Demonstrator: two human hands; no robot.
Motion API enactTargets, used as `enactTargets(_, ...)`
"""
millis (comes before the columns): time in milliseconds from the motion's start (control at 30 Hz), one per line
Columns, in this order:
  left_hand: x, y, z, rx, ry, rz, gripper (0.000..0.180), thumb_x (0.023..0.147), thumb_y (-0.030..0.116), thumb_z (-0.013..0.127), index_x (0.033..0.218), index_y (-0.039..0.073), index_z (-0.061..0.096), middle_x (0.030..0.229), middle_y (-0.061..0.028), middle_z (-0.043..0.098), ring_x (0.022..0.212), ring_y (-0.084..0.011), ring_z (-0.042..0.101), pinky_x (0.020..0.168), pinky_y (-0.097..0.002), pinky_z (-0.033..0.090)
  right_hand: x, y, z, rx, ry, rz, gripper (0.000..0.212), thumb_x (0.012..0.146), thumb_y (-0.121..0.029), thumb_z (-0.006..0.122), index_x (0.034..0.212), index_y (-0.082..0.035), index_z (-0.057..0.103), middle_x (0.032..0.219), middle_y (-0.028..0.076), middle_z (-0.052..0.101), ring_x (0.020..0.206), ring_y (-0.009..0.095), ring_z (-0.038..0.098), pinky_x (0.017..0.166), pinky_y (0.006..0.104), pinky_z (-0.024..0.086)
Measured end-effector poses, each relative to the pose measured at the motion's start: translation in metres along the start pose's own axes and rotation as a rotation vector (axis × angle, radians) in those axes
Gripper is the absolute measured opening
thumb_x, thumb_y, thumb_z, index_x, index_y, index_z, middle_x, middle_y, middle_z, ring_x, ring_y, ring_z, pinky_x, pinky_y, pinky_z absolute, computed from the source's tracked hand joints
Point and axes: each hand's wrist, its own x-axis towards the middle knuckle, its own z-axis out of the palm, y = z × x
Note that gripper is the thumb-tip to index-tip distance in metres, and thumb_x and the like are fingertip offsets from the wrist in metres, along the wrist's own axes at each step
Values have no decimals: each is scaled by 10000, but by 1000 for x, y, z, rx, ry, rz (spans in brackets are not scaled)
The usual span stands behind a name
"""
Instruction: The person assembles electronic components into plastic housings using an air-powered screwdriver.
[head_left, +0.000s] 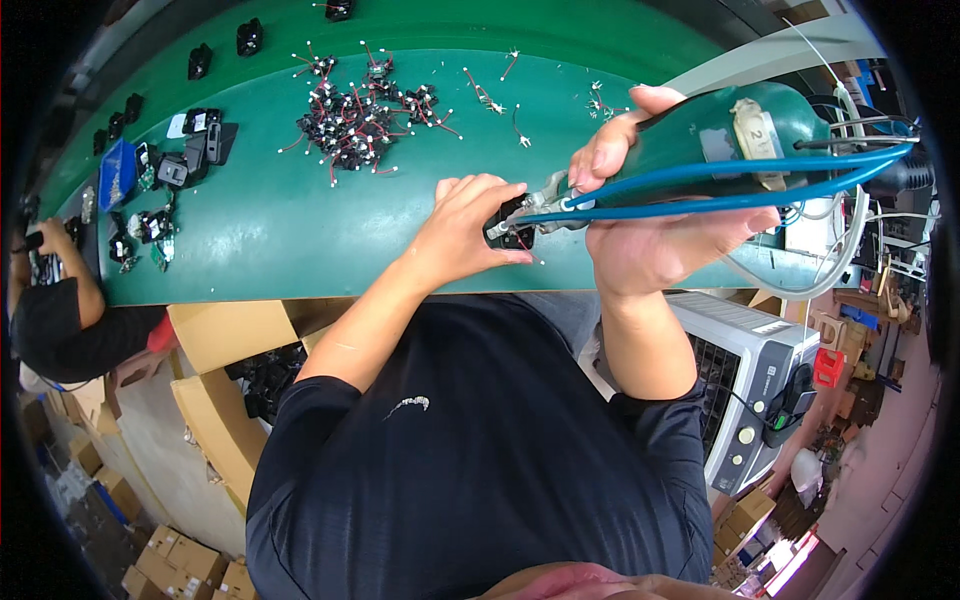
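My left hand point(452, 228) is closed around a small black plastic part point(518, 238), holding it near the front edge of the green table. Wrapped around a thick green hand tool point(680, 140) is my right hand point(650, 250), some fingers above it and the palm below. The tool lies almost level, its metal nose point(548, 203) pointing left and meeting the black part. Two blue hoses point(740, 180) run along the tool to the right. The contact point is partly hidden by my fingers and the nose.
A pile of black parts with red wires point(352, 120) lies on the green table point(270, 240). Loose wired connectors point(490, 98) are scattered beyond. At left are black housings point(190, 155) and a blue bin point(116, 175). A person point(60, 300) works there. Cardboard boxes point(230, 335) and an air cooler point(745, 370) stand below.
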Motion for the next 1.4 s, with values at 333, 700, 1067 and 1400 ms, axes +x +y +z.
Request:
enactTargets(333, 1, -2, 1, 0, 3, 3, 883, 594, 411, 972, 1347, 95, 637, 1181, -50, 653, 1124, -260, 607, 972, -397, 378, -3, 9, -4, 86, 3, 51, 1220, 808, -1016, 276, 1329, 55, 538, 796, 123, 620, 629, 199, 583, 612, 320, 523)
enactTargets(700, -2, -3, 2, 0, 15, -2, 855, 609, 408, 970, 1337, 101, 642, 1151, -41, 643, 1077, -255, 605, 958, -393, 371, 32, -36, -21, 209, -360, -126, 1229, 821, -1013, 242, 1366, 47, 543, 830, 98, 598, 652, 188, 547, 623, 355, 490)
enactTargets(1067, 0, -4, 2, -38, 4, -10, 851, 610, 411, 971, 1335, 102, 648, 1154, -41, 648, 1075, -258, 609, 955, -395, 366, 20, -15, -18, 278, -391, -51, 1235, 830, -1006, 215, 1385, 51, 530, 832, 99, 610, 673, 182, 564, 624, 337, 499)
enactTargets(1400, 0, -1, 1, -31, -24, -51, 858, 606, 404, 974, 1343, 113, 647, 1167, -42, 647, 1086, -258, 607, 962, -395, 371, 6, 2, -9, 67, -86, -15, 1214, 838, -998, 202, 1351, 47, 545, 823, 111, 616, 648, 184, 570, 625, 314, 505)
